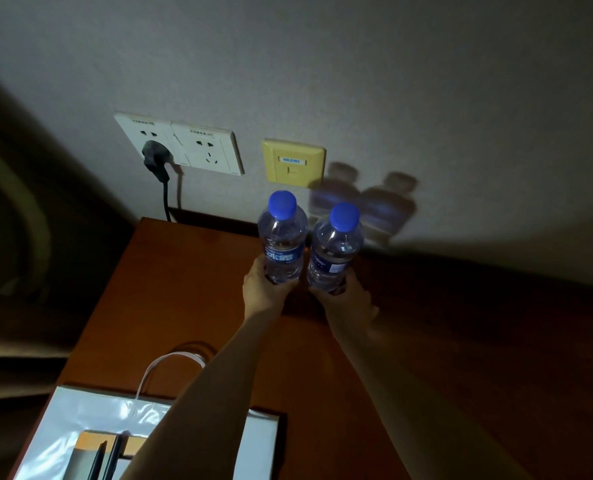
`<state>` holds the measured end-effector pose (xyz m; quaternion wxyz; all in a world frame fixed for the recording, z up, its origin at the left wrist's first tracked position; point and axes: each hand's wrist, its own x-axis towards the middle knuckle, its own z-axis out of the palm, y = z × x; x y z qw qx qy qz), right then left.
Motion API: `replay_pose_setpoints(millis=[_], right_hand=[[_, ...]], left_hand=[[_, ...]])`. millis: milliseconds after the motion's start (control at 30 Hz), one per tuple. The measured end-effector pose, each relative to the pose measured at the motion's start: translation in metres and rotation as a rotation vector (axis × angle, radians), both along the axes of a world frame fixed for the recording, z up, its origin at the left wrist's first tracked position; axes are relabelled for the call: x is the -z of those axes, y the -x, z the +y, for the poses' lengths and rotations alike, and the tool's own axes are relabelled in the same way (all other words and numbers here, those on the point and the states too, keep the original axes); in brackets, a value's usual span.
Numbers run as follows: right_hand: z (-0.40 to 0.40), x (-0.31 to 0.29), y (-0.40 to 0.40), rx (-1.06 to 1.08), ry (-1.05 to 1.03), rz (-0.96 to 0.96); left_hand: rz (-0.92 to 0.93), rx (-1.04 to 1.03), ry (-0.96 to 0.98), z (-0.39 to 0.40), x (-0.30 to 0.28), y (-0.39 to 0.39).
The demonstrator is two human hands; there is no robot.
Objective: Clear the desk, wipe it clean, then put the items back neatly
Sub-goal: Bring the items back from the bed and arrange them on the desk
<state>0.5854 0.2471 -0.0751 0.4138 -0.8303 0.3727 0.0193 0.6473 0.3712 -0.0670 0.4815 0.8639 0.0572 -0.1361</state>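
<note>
white paper bag (90,420): near edge of tabletop (170,289), handles up, dark flat items inside
left hand (264,289): wrapped round base of left water bottle (282,237)
right hand (345,296): wrapped round base of right water bottle (335,247)
bottles: upright, blue caps, side by side, near the wall, under yellow data socket (293,162)

Dim rm, light from front-left; bottle shadows on wall (426,81), edges vignetted.
</note>
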Motion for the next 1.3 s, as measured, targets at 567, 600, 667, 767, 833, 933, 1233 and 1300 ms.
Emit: replay_pose_setpoints(millis=[567, 600, 667, 767, 833, 933, 1233, 1300], right_hand=[[-0.035, -0.062, 0.165, -0.254, 0.142, 0.368], [-0.044, -0.062, 0.185, -0.246, 0.126, 0.396], [-0.059, -0.08, 0.223, -0.255, 0.148, 0.416], [-0.08, -0.116, 0.282, -0.213, 0.165, 0.411], [-0.094, -0.136, 0.326, -0.121, 0.176, 0.422], [-0.113, -0.153, 0.402, 0.026, 0.189, 0.427], [-0.116, -0.197, 0.705, 0.526, 0.16, 0.391], [-0.099, -0.211, 0.767, 0.626, 0.168, 0.364]], left_hand=[[0.155, 0.532, -0.345, 0.002, -0.052, 0.114], [0.155, 0.6, -0.353, -0.005, -0.059, 0.128], [0.16, 0.71, -0.372, -0.024, -0.075, 0.155], [0.039, 0.927, -0.47, -0.062, -0.098, 0.193], [-0.077, 1.082, -0.512, -0.091, -0.111, 0.223], [-0.198, 1.226, -0.551, -0.141, -0.131, 0.288], [-0.331, 1.777, -0.444, -0.247, -0.168, 0.577], [-0.37, 1.883, -0.382, -0.258, -0.171, 0.641]])
